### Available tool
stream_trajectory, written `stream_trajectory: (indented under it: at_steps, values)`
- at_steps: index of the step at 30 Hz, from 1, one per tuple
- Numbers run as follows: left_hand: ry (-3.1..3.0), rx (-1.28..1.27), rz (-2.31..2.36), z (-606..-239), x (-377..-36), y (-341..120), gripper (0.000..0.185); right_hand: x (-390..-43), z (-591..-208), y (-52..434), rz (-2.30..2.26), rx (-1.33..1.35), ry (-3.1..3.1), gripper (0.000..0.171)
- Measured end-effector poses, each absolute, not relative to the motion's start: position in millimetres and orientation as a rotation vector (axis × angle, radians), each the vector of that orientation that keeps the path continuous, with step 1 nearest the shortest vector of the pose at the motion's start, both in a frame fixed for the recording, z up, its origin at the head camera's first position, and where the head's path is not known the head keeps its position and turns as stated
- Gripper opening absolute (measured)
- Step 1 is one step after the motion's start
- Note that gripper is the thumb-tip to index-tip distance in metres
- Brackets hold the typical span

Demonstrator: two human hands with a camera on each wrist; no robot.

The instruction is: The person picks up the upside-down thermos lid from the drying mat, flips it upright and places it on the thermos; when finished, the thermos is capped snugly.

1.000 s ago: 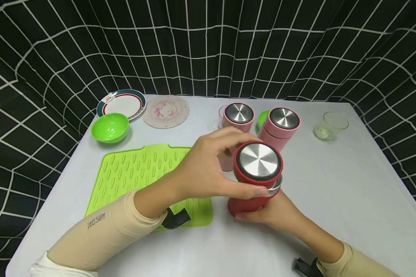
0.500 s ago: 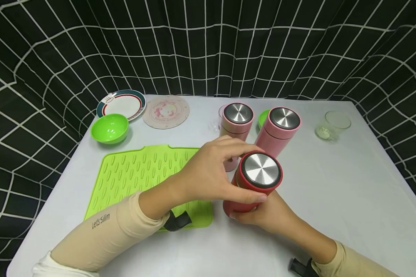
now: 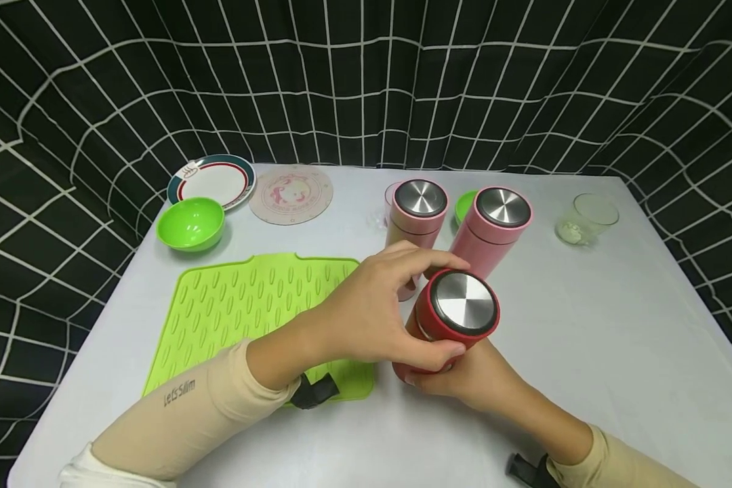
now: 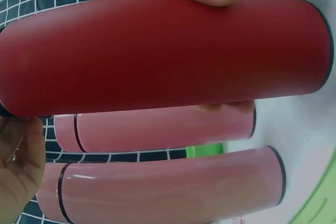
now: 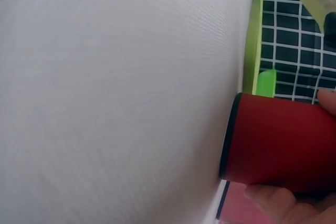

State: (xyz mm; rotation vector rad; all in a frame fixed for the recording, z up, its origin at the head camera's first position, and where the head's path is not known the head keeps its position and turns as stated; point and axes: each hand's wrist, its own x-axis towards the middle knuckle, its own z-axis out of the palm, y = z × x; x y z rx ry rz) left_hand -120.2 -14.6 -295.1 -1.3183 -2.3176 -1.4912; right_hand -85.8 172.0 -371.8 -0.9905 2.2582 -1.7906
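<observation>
My left hand (image 3: 372, 312) grips the red lid (image 3: 457, 332) of a vacuum flask from above; its round top (image 3: 465, 303) is brushed steel ringed in black. Below, my right hand (image 3: 478, 379) wraps the red flask body (image 4: 168, 56), which stands tilted. Lid and body sit together, with a thin pale line between them on the left. In the right wrist view the flask's black-rimmed base (image 5: 230, 137) is at the white table, and whether it touches is unclear. Behind stand two pink flasks: one on the left (image 3: 419, 217), one on the right (image 3: 488, 237).
A green ribbed mat (image 3: 238, 305) lies left, partly under my left forearm. Farther back are a green bowl (image 3: 192, 224), a rimmed plate (image 3: 216, 179) and a round pink-patterned mat (image 3: 291, 194). A clear glass (image 3: 592, 213) stands at the right. Something green (image 3: 463, 205) shows behind the pink flasks.
The lid has come down and toward me over the flask's mouth. The silver neck visible a second ago on the right is now covered. My right hand has shifted slightly left with the body.
</observation>
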Motion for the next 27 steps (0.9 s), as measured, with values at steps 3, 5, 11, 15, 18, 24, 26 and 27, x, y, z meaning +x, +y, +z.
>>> stream_trajectory:
  at_steps: [3, 5, 11, 15, 18, 24, 26, 27]
  values:
    - [-2.337, -1.317, -1.554, -299.2, -119.7, -16.4, 0.069, -86.6, -371.9, 171.1, -1.808, -1.000, 2.215, 0.047]
    - [-2.342, -1.319, -1.592, -301.6, -119.1, -17.5, 0.069, -87.2, -371.4, 171.1, -1.816, -1.019, 2.186, 0.048]
    - [-2.328, -1.285, -1.595, -306.0, -118.3, -11.9, 0.080, -83.0, -370.3, 174.6, -1.736, -0.928, 2.293, 0.047]
    - [-2.308, -1.262, -1.615, -307.4, -118.5, -10.6, 0.073, -82.7, -371.3, 172.9, -1.758, -0.884, 2.264, 0.045]
    - [-2.309, -1.305, -1.666, -307.5, -118.6, -12.0, 0.074, -83.6, -371.8, 172.1, -1.776, -0.932, 2.261, 0.045]
    - [-2.257, -1.304, -1.746, -312.5, -117.0, -6.9, 0.077, -81.9, -372.2, 174.4, -1.745, -0.889, 2.301, 0.045]
    - [-2.229, -1.305, -1.767, -314.5, -117.3, -6.8, 0.071, -82.2, -372.1, 174.0, -1.760, -0.893, 2.274, 0.045]
    - [-2.213, -1.318, -1.780, -315.5, -117.2, -7.1, 0.072, -82.8, -371.9, 173.5, -1.762, -0.918, 2.267, 0.045]
